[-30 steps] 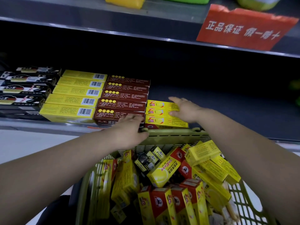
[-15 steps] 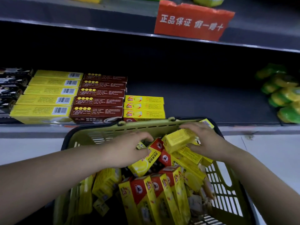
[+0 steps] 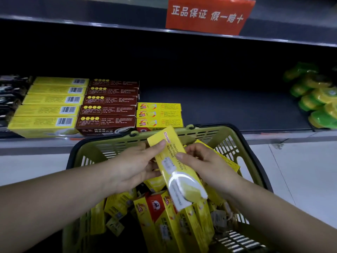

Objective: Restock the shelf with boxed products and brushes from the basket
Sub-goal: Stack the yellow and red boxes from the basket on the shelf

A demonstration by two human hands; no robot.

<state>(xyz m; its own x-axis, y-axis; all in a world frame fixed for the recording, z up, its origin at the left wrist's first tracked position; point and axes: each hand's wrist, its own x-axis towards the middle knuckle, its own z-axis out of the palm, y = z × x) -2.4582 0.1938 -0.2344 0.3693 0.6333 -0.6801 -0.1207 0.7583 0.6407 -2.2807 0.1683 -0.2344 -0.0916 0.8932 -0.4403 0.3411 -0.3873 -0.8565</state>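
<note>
Both hands grip one long yellow box [image 3: 176,167] over the basket [image 3: 200,133], left hand [image 3: 135,168] and right hand [image 3: 204,164] either side. Its long axis points ahead towards the shelf [image 3: 228,108], where matching boxes [image 3: 159,115] sit just beyond the hands.

Dark shelf [image 3: 228,106], grey front lip. Far left: black boxes [image 3: 11,99], blurred, cut by frame edge. Just beside, yellow barcode boxes [image 3: 49,110], five rows lying flat, front to back. Touching on the right, brown boxes [image 3: 109,108], five rows likewise. Next right, small yellow boxes [image 3: 159,115], three rows at the front only, touching the brown ones. Well apart at far right, green-yellow packs [image 3: 317,99], heaped, partly out of frame. Upper shelf [image 3: 91,17] above, red sign [image 3: 207,14] at its front edge. White floor [image 3: 300,170] below.
</note>
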